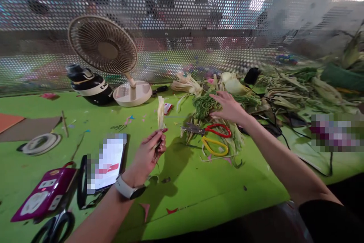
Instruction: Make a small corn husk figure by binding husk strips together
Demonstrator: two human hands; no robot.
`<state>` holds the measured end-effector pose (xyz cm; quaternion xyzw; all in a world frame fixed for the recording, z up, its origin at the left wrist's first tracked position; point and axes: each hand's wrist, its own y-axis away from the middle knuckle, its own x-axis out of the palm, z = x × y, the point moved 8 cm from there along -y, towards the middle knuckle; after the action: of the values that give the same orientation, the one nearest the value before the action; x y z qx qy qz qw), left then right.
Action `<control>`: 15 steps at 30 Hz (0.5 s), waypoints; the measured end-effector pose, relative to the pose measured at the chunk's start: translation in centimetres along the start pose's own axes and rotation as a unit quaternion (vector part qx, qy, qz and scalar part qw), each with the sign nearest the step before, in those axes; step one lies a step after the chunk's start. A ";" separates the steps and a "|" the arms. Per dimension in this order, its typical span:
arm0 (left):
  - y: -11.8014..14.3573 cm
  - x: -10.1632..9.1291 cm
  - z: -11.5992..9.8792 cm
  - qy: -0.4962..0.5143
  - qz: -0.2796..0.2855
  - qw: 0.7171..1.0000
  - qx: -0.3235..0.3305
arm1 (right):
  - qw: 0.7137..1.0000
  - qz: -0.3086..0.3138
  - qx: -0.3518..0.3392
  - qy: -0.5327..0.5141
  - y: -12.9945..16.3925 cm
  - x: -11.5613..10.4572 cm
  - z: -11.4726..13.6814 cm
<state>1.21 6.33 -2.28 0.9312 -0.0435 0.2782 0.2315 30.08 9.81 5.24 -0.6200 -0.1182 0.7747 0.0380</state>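
My left hand (150, 149) pinches the lower end of a pale, cream-coloured strip of plant leaf or husk (161, 112), which stands upright above the fingers. On that wrist is a watch with a light band (125, 188). My right hand (229, 106) reaches over a pile of stringy green plant strands (202, 104), fingers apart, with nothing visible in them. Whether the fingertips touch the strands I cannot tell. Just in front of the pile lie scissors with one red and one yellow handle (212, 137), on top of thin green scraps.
On the green table (216, 197) stand a fan (132, 93) and a black bottle (92, 87) at the back left. A phone (109, 163), purple case (45, 192), tape roll (41, 143) and black-handled scissors (55, 228) lie left. Dried leaves (287, 93) and cables (280, 133) spread right.
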 end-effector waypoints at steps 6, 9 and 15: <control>-0.7 1.6 0.6 -0.007 0.010 1.000 -0.008 | 0.990 0.091 -0.072 0.078 -2.2 3.5 3.1; -0.5 2.2 0.7 -0.003 0.009 1.000 -0.008 | 0.993 0.095 -0.056 0.042 -4.3 3.0 2.5; -0.5 2.4 1.0 -0.003 0.012 1.000 0.003 | 0.996 0.003 0.077 -0.037 -9.4 -1.2 -3.4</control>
<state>3.82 6.45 -1.90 0.9321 -0.0539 0.2785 0.2250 32.82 19.11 7.86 -0.5862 -0.0582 0.8042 0.0788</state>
